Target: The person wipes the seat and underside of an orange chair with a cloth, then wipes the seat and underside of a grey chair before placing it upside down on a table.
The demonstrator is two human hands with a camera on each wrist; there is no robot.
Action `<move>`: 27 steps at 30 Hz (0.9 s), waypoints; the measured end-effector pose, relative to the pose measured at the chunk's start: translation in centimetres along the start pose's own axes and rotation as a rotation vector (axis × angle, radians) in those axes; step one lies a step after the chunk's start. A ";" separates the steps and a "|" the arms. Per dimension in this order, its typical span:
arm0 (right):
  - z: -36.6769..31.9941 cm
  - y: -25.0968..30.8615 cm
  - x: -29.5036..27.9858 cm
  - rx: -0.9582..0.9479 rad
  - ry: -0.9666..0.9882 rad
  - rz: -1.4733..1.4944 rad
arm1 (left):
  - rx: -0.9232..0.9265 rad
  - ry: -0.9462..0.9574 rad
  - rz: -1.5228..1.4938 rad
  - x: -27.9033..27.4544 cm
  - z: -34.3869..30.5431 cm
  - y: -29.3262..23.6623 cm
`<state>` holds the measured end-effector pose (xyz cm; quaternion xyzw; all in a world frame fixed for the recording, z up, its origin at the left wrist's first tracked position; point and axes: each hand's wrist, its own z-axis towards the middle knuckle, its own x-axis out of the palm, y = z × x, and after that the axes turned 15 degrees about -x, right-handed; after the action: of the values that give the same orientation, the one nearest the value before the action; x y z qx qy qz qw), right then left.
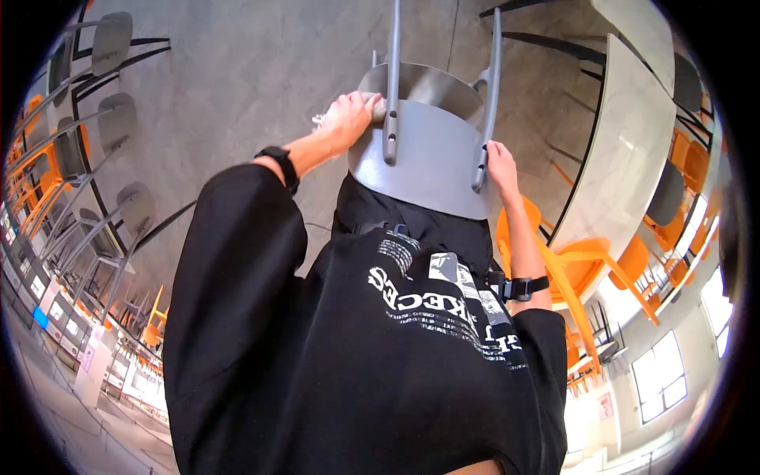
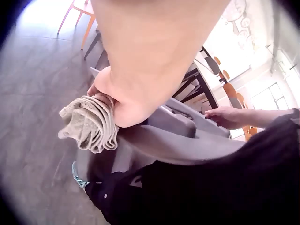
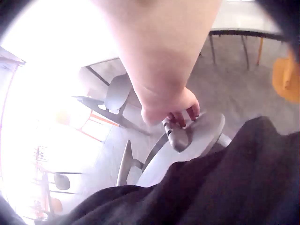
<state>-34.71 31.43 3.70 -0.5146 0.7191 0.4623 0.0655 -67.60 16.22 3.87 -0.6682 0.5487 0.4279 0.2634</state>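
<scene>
A grey chair (image 1: pixel 431 158) lies tipped against the person's lap, its legs pointing away from the body. The left hand (image 1: pixel 348 120) is at the chair's left edge, gripping a bunched beige cloth (image 2: pixel 91 124) whose folds stick out below the fingers in the left wrist view. At the other side, the right hand (image 1: pixel 503 168) holds the chair by its right leg (image 1: pixel 489 119). In the right wrist view the fingers of the right hand (image 3: pixel 176 108) bend over the grey leg's end (image 3: pixel 179 139).
A long white-topped table (image 1: pixel 625 150) runs along the right, with orange chairs (image 1: pixel 582 273) beside it. More grey chairs (image 1: pixel 117 123) and orange ones stand on the left. Concrete floor (image 1: pixel 237 79) lies ahead and to the left.
</scene>
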 end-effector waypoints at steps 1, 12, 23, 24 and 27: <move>-0.3 1.5 -0.2 0.015 0.006 -0.054 | 0.001 -0.056 0.027 1.4 1.0 -0.3; 0.8 1.6 0.2 0.109 0.054 -0.217 | -0.387 0.320 -0.213 3.9 11.0 1.4; 9.2 -4.9 4.9 0.355 -0.086 0.466 | -0.529 0.848 -2.653 -0.3 7.5 9.2; 9.4 -3.7 4.8 0.408 -0.115 0.593 | -0.524 0.878 -2.700 0.7 7.3 7.6; 9.8 -2.3 4.5 0.533 -0.026 0.807 | -0.582 1.026 -2.687 -0.5 7.1 2.2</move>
<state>-38.69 35.41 -5.81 -0.1538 0.9540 0.2568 0.0195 -71.70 21.74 1.05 -0.7695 -0.5447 -0.3197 0.0942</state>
